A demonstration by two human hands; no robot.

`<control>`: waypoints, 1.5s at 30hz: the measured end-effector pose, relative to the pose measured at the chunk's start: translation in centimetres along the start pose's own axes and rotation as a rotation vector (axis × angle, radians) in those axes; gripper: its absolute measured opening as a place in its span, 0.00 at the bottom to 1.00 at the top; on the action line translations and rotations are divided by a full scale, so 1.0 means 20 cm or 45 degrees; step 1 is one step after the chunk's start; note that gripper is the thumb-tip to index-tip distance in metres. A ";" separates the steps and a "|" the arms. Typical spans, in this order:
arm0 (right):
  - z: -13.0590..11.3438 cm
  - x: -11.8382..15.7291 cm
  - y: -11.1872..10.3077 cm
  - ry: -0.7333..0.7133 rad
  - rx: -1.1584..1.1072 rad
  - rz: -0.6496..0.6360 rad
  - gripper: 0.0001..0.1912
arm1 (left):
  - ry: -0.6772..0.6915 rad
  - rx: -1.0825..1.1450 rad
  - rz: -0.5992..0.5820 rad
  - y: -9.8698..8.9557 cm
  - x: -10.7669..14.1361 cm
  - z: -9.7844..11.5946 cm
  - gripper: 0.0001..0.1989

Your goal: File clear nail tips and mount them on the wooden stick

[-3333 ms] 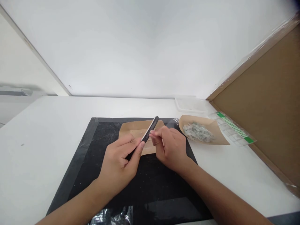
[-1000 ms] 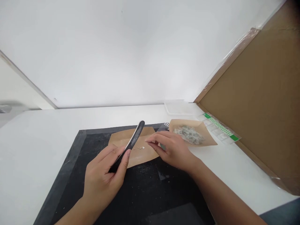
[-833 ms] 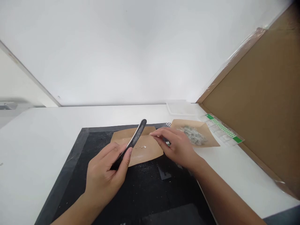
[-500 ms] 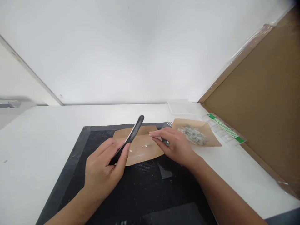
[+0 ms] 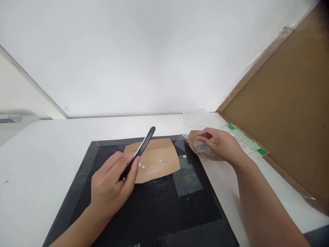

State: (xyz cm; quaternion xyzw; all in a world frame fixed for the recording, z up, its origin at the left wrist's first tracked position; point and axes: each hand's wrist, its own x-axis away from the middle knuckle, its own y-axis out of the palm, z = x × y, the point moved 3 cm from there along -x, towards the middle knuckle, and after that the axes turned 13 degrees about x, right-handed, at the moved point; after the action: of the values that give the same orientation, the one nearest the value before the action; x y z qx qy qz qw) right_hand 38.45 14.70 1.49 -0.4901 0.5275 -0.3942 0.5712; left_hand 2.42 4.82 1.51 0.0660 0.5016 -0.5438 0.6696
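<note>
My left hand point(image 5: 113, 181) is wrapped round the lower part of a black nail file point(image 5: 142, 145) with a pale edge, which points up and away. Under and beyond it a brown paper sheet point(image 5: 164, 151) lies on the black mat, bearing several small white bits and one thin translucent piece point(image 5: 163, 161). On the right, my right hand point(image 5: 221, 142) reaches over a second brown paper point(image 5: 191, 135) that carries a pile of small clear pieces point(image 5: 202, 149). Its thumb and forefinger are pinched together at the pile; what is between them cannot be made out.
The black mat point(image 5: 144, 212) rests on a white table point(image 5: 51, 154). Clear film with small white squares point(image 5: 185, 136) lies near the mat's far edge, and another film point(image 5: 189, 178) nearer. A clear tray point(image 5: 197, 117), a green-marked plastic strip point(image 5: 246, 139) and a cardboard wall point(image 5: 288, 103) stand right.
My right hand has moved right, from above the first brown paper to the pile of clear pieces. A thin translucent piece now shows plainly on that paper. The left hand still holds the file.
</note>
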 end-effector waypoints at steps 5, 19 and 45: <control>0.03 0.01 0.07 -0.140 -0.033 -0.215 0.20 | 0.066 -0.032 -0.013 0.00 0.01 0.01 0.07; 0.00 -0.01 0.07 -0.117 0.096 -0.262 0.03 | 0.083 -0.016 -0.010 0.00 0.01 0.00 0.06; 0.12 0.01 0.01 0.081 -0.191 -0.133 0.14 | 0.090 0.016 -0.010 0.01 0.00 0.01 0.05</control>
State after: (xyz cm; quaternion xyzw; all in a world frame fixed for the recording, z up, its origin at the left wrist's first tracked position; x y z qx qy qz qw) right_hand 40.81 14.94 1.27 -0.5455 0.5471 -0.3980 0.4946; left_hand 2.69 4.79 1.45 0.0874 0.5218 -0.5468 0.6489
